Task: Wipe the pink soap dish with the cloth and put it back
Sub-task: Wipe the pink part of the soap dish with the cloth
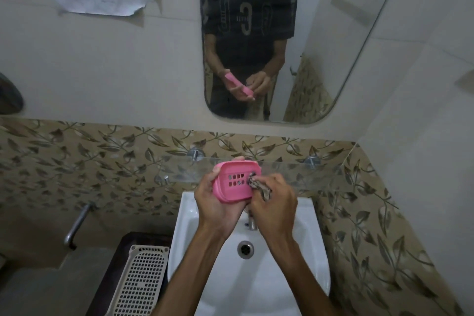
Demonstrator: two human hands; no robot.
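The pink soap dish (234,181) is held up over the white sink, tilted so its slotted inside faces me. My left hand (215,205) grips it from the left and below. My right hand (274,202) is closed on a small brownish patterned cloth (259,186), which is pressed against the dish's right inner side. Both hands are in front of the glass shelf (295,172) on the wall.
The white sink (302,264) with its drain (245,249) and tap (252,223) lies right below my hands. A mirror (282,33) hangs above the leaf-patterned tiles. A white perforated basket (141,279) stands left of the sink, and a metal pipe (77,223) juts from the left wall.
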